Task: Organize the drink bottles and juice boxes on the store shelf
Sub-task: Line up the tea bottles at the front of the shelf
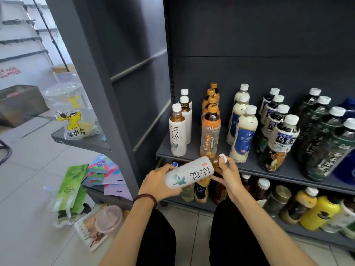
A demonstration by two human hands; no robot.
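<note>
I hold a white-sleeved tea bottle (189,172) tilted on its side in front of the grey shelf (194,153). My left hand (158,182) grips its base end. My right hand (225,172) pinches its neck and white cap. On the shelf stand rows of bottles: matching white tea bottles (177,134) at the left, then orange-capped tea bottles (210,129), milky bottles with blue labels (243,134), dark oolong bottles (278,135) and dark green-labelled bottles (326,143).
A lower shelf (299,235) holds mixed bottles, among them yellow ones (319,213). Left of the grey upright (99,89), snack packets (71,189), a lidded cup (109,218) and a plastic bag (75,116) lie about the floor and a low ledge.
</note>
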